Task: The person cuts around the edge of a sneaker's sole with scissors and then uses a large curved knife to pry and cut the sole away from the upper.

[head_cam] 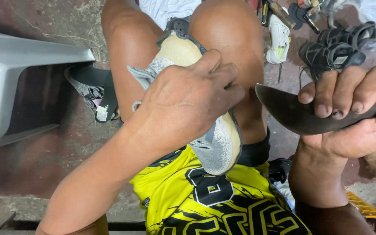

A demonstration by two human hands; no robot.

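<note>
My left hand [188, 100] presses down on a grey shoe [216, 148] with a tan sole, which is wedged upside down between my knees. The fingers wrap over the shoe's middle, hiding most of it. My right hand [353, 113] is off to the right, apart from the shoe, and grips a dark curved blade [290, 113] whose tip points left toward my right knee.
A grey plastic chair [9, 74] stands at the left. On the stained floor lie a dark shoe [94, 93] under my left leg, black sandals [338, 45] at the top right, a white shoe [279, 37] and some tools. A yellow crate edge [368, 211] shows at the lower right.
</note>
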